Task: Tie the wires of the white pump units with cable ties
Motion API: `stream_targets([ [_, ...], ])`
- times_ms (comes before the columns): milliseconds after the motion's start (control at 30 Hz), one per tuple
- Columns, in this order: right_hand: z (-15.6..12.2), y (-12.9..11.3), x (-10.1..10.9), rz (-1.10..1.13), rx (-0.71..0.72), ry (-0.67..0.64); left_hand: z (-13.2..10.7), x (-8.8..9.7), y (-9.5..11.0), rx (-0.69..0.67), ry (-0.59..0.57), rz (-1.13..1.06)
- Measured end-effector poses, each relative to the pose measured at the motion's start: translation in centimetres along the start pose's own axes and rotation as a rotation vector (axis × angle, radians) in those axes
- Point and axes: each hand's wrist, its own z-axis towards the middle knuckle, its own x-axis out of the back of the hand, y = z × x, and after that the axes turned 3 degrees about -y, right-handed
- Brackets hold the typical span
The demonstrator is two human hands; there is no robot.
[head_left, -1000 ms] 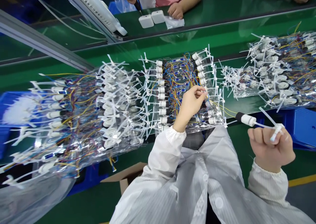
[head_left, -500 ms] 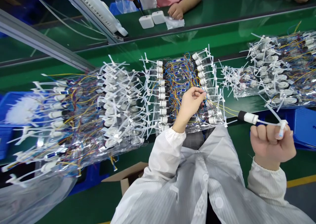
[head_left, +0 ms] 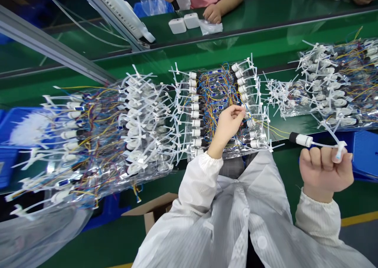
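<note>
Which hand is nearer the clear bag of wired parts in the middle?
Left: the left hand is on the clear bag; the right hand is off to its right, apart from it.

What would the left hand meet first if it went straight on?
The left hand sits at the coloured wires in a clear bag; up and right from there it would likely meet the white cable ties at the bag's far edge first, though depth is unclear.

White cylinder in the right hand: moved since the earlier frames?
Yes: the white cylinder has shifted right, away from the clear bag.
</note>
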Motion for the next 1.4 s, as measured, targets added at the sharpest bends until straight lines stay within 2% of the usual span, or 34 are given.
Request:
stream_targets([
  [233,-0.1,0.0,0.1,0.004,0.021,-0.04,-0.6,-0.3,0.5,-0.148,-0.038,0.34],
  [633,-0.1,0.0,0.2,0.014,0.014,-0.046,-0.4,-0.1,0.1,-0.24,-0.056,0.426],
  [767,0.1,0.1,0.4,-0.012,0.023,-0.023,-0.5,-0.1,-0.2,-0.282,-0.053,0.413],
  [933,0.2,0.0,0.5,-0.037,0.024,0.025,-0.7,-0.1,0.0,-0.265,-0.035,0.328],
  [1167,0.1,0.0,0.8,-0.009,0.01,0.003,-1.2,0.3,0.5,-0.257,-0.121,0.398],
  [1400,0.0,-0.2,1.5,0.002,0.015,0.03,-0.8,0.5,0.6,-0.31,-0.17,0.43],
])
